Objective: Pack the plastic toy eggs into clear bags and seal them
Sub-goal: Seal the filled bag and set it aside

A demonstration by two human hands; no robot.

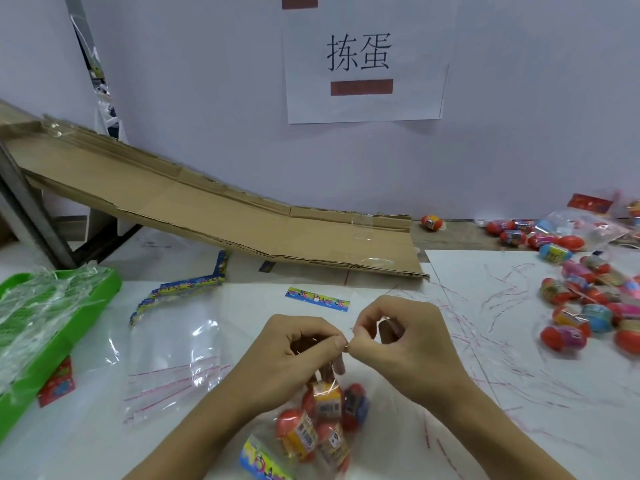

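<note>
A: Near centre, the filled bag point(320, 422) of toy eggs hangs low over the table point(467, 271), its neck gathered up top.

B: Both hands are on that neck. The left hand point(294, 351) and the right hand point(398, 337) each have fingers point(337, 342) curled in, pinching it where thumbs meet.

A: Empty bags point(169, 358) lie left, loose eggs point(585, 306) far right, and a cardboard ramp point(207, 209) behind.

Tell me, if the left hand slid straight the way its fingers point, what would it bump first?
Probably the right hand. The left hand points its fingers rightward, and the two hands' fingertips already meet over the bag of eggs. Depth looks about equal.
</note>
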